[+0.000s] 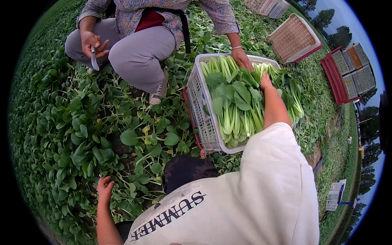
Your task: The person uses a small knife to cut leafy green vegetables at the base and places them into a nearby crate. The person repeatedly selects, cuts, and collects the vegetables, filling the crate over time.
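A white plastic crate (202, 101) stands before me, packed with green bok choy (242, 95), the pale stalks pointing both ways. My right hand (265, 81) reaches over its near side and touches the bok choy; leaves hide part of the fingers, so its grip is unclear. Low on the left, my left hand (105, 187) hovers over the leafy plants with its fingers bent. A small shiny tip (100, 175) shows at those fingers; I cannot tell what it belongs to.
Opposite me a person squats, one hand (242, 58) in the crate, the other (91, 43) holding a knife (94, 59). A wicker-sided crate (292, 38) lies beyond, near another crate (268, 7). A red trailer (337, 79) carries stacked crates. Growing plants (55, 122) cover the ground.
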Demonstrator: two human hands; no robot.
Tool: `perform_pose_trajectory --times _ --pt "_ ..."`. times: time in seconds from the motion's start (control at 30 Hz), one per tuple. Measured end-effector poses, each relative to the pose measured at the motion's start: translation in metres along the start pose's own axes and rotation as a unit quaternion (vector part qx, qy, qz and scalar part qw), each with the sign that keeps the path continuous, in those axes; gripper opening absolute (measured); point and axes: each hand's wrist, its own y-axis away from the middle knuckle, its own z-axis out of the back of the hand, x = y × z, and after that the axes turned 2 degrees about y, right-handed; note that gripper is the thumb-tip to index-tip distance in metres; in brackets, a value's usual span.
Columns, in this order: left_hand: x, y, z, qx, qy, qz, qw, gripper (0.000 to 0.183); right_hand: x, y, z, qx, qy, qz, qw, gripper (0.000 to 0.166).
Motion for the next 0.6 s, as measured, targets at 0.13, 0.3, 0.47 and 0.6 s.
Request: perform_pose_trajectory --times 0.13,0.3,0.47,0.6 --pt "-0.037 0.002 -0.009 0.040 0.040 -0.015 0.998 0.041 -0.042 -0.022 0.090 0.039 0.065 0.045 0.996 0.068" --pt "-0.072 0.037 0.012 0.039 0.077 -0.044 0.995 0.041 0.039 0.045 0.150 -0.125 0.047 0.087 0.987 0.056" --pt "-0.093 0.058 0.020 0.077 0.170 -0.086 0.979 0.040 0.094 0.196 0.163 -0.242 -0.065 0.190 0.949 0.021" --pt "-0.106 0.073 0.033 0.091 0.219 -0.110 0.965 0.040 0.115 0.298 0.124 -0.203 -0.108 0.240 0.943 0.020"
